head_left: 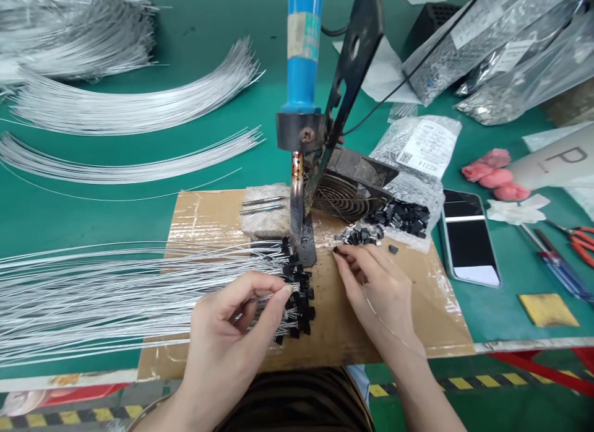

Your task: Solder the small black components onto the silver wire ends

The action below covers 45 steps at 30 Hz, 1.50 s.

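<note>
My left hand (241, 324) pinches thin silver wires (93, 296) near their right ends, where small black components (299, 296) are fixed in a row. My right hand (375, 283) pinches a single small black component (336, 250) between thumb and forefinger, just right of the soldering iron tip (297, 224). A thin wire loop runs across my right wrist. The blue-handled soldering iron (302, 54) stands upright in a black metal holder (348, 73) above a taped cardboard sheet (427, 308).
A pile of loose black components (399, 216) spills from a plastic bag (420, 147) beside a small fan (341, 197). Wire bundles (134, 101) lie at the back left. A phone (468, 237), pink lumps (494, 172), screwdriver (552, 265), red pliers (580, 240) and yellow sponge (547, 309) sit right.
</note>
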Each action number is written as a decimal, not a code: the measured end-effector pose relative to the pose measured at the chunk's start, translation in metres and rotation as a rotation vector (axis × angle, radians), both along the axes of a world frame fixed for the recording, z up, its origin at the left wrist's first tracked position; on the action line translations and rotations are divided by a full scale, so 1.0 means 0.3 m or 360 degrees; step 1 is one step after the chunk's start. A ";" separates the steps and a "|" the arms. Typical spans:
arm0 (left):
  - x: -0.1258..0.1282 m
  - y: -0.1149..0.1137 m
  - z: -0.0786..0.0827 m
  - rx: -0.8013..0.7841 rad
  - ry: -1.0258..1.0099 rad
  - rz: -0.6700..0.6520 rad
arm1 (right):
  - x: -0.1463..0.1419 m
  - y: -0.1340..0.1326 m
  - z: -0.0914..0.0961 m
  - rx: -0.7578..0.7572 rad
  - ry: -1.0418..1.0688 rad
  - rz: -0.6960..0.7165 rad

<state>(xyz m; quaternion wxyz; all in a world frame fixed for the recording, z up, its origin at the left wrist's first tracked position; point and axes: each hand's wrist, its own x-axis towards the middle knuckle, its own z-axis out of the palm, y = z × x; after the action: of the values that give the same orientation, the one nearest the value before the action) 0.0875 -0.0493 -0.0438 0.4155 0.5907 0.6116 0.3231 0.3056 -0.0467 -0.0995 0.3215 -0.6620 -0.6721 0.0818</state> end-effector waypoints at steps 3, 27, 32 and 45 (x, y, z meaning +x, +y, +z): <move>-0.003 -0.002 -0.005 -0.0005 0.0013 0.0002 | 0.000 -0.010 -0.001 -0.0005 0.0027 -0.0003; -0.006 0.008 0.007 -0.0045 -0.0024 -0.0012 | -0.038 0.002 -0.003 -0.0093 -0.0137 -0.0041; 0.003 0.015 0.017 -0.0081 -0.0079 -0.0002 | -0.034 -0.003 -0.005 -0.0106 -0.0033 -0.0120; 0.009 0.019 0.027 -0.0160 -0.0086 0.0052 | -0.034 -0.012 0.090 -0.0816 0.1877 -0.0234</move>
<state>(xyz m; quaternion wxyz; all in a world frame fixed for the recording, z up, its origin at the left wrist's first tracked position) 0.0901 -0.0436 -0.0357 0.4556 0.5501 0.6251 0.3146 0.2954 -0.0503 -0.0725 0.4731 -0.6061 -0.2948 0.5674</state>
